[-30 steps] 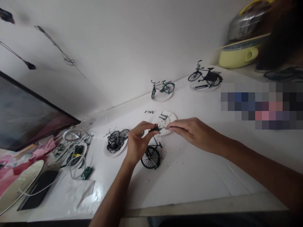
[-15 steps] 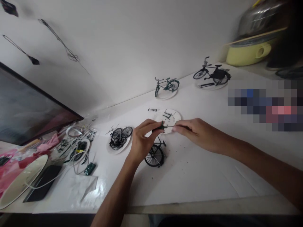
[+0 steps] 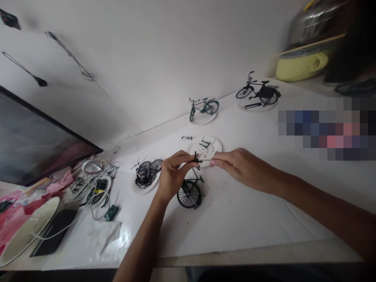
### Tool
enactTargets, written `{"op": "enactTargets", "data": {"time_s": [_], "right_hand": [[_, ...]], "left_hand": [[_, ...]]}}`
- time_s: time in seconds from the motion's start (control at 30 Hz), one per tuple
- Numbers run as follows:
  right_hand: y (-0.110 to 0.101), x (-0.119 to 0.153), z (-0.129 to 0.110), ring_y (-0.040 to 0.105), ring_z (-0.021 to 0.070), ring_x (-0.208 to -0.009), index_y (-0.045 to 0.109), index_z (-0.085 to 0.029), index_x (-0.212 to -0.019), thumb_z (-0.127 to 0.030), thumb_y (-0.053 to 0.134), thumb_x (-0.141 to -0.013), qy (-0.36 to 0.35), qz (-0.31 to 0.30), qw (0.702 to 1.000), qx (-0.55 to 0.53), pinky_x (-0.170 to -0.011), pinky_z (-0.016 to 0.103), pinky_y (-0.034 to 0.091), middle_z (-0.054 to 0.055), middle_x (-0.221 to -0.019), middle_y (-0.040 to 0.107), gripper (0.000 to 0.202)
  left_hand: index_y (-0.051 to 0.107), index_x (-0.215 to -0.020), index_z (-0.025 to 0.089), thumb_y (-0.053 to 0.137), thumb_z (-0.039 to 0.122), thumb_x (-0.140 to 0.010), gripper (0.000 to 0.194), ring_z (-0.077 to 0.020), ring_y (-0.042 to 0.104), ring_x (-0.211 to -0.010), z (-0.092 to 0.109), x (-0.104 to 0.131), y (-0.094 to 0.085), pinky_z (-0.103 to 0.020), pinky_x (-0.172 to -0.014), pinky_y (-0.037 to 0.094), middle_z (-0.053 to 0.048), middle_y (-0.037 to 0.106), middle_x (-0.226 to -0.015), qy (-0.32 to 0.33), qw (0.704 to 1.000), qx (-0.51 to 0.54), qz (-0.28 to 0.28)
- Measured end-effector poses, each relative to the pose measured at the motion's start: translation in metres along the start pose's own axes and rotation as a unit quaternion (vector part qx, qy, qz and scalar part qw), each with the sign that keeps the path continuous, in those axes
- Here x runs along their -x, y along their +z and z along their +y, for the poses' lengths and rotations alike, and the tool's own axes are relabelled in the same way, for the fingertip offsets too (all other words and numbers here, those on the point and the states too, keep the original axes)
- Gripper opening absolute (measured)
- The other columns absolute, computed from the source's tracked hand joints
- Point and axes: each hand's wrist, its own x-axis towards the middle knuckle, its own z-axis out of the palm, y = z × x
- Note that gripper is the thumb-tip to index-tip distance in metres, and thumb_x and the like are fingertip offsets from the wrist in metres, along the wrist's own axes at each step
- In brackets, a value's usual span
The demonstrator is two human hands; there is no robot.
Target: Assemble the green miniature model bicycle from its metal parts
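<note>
Between its thumb and fingers, my left hand (image 3: 173, 174) pinches a small dark green part (image 3: 197, 158). My right hand (image 3: 235, 162) is closed on a thin metal tool (image 3: 206, 160), whose tip meets the green part. Most of the tool's handle is hidden by my fingers. Under my left hand a black model bicycle (image 3: 189, 194) stands on the white surface, its front hidden. Just behind both hands lies a white paper plate (image 3: 217, 145) with small green pieces and tiny bits on it.
A plate of black wheels and parts (image 3: 148, 172) sits to the left. Behind stand a green model bicycle (image 3: 205, 107) and a black one (image 3: 260, 93) on plates. Far left are an oval dish (image 3: 41, 219), a black tray (image 3: 54, 233) and a green box (image 3: 111, 212).
The view has shifted slightly, moving the scene a little to the left. Both hands keep their hold, and the green part looks turned a little more upright.
</note>
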Motion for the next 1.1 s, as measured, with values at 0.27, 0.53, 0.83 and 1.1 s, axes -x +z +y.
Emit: {"op": "enactTargets", "data": {"time_s": [0.27,0.53,0.83,1.1], "right_hand": [[0.009,-0.001,0.0,0.032,0.01,-0.047,0.066,-0.018,-0.082,-0.056,0.038,-0.1,0.094,-0.047,0.988,-0.116,-0.05,0.026,0.026,-0.006,-0.053,0.037,0.05],[0.009,0.001,0.001,0.035,0.0103,-0.048,0.067,-0.019,-0.089,-0.043,0.043,-0.101,0.023,-0.032,0.999,-0.023,-0.053,0.027,0.026,-0.004,-0.055,0.043,0.036],[0.013,-0.001,-0.004,0.019,0.0094,-0.042,0.059,-0.02,-0.084,-0.056,0.04,-0.099,0.189,-0.136,0.914,-0.332,-0.042,0.024,0.021,-0.01,-0.049,0.022,0.043],[0.022,0.003,0.006,0.046,0.0146,-0.051,0.067,-0.019,-0.105,-0.043,0.043,-0.102,-0.048,0.038,0.987,0.146,-0.054,0.031,0.027,0.002,-0.065,0.06,0.034]], "left_hand": [[0.08,-0.096,0.021,0.079,0.02,-0.082,0.014,-0.0175,0.068,-0.085,0.004,0.0,0.001,-0.033,-0.082,0.058,-0.005,0.069,-0.089,-0.01,1.0,0.025,-0.008],[0.079,-0.097,0.021,0.079,0.024,-0.083,0.014,-0.0173,0.066,-0.085,-0.001,-0.001,0.004,-0.033,-0.08,0.057,-0.006,0.07,-0.09,-0.015,0.999,0.027,-0.014],[0.08,-0.095,0.024,0.077,0.02,-0.084,0.012,-0.0167,0.064,-0.083,0.007,-0.003,-0.002,-0.031,-0.073,0.052,-0.005,0.07,-0.089,0.01,0.999,0.004,-0.03],[0.079,-0.101,0.022,0.077,0.027,-0.085,0.016,-0.0166,0.061,-0.08,-0.001,-0.003,0.001,-0.031,-0.07,0.052,-0.007,0.069,-0.089,-0.017,0.999,0.019,-0.024]]}}
